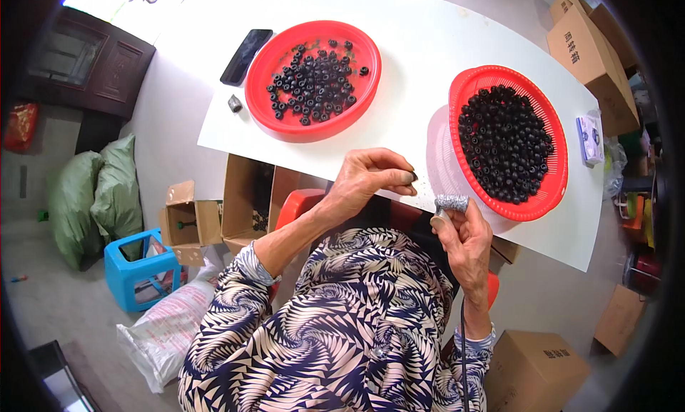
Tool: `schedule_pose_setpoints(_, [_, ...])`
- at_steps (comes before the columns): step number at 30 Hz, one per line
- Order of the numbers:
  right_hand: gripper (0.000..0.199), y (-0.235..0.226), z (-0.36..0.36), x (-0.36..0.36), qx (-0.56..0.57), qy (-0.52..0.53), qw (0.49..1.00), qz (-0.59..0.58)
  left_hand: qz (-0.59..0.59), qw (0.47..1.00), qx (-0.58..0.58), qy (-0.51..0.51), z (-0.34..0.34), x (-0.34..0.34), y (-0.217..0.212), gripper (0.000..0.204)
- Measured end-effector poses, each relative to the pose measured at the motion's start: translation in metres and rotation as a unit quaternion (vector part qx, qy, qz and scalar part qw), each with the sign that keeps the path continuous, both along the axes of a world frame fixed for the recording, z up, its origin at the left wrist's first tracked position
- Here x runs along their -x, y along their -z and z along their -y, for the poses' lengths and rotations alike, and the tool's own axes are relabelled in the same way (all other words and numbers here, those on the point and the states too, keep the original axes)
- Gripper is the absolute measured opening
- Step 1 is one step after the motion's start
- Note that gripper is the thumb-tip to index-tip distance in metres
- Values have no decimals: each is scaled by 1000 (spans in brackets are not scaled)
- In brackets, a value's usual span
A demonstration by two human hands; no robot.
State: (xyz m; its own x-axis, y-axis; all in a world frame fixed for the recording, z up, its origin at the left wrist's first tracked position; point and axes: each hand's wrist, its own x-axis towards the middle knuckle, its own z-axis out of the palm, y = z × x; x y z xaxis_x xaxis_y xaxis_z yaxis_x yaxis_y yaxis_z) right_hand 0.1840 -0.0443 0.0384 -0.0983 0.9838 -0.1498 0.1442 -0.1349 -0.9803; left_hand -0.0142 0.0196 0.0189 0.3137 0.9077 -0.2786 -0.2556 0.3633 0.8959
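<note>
The left hand (371,176) pinches a small dark piece (414,176) between thumb and fingertips, with a round red tray (314,132) of black ring-shaped parts beyond it. Just right of it, the right hand (465,242) closes on a short silvery wrapped tool (452,203), below a slotted red basket (526,212) heaped with similar parts.

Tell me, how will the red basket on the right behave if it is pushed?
The red basket itself is probably light, as it looks thin and slotted. The heap of black parts likely adds weight. These look small, rounded and loose, so a sudden push may shift or roll some.
</note>
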Motion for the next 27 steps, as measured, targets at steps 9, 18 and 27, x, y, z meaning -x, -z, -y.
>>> schedule_pose_setpoints(9, [26, 1, 0, 1, -60, -4, 998, -19, -375, 867, -287, -159, -89, 52, -7, 9])
schedule_pose_setpoints(18, [24, 4, -2, -1, -83, -25, 996, -5, -499, 738, -421, -173, -123, 36, -36, 15])
schedule_pose_setpoints(27, [26, -8, 1, 0, -80, -67, 994, 9, -439, 657, -553, 261, -105, -106, -45, 20])
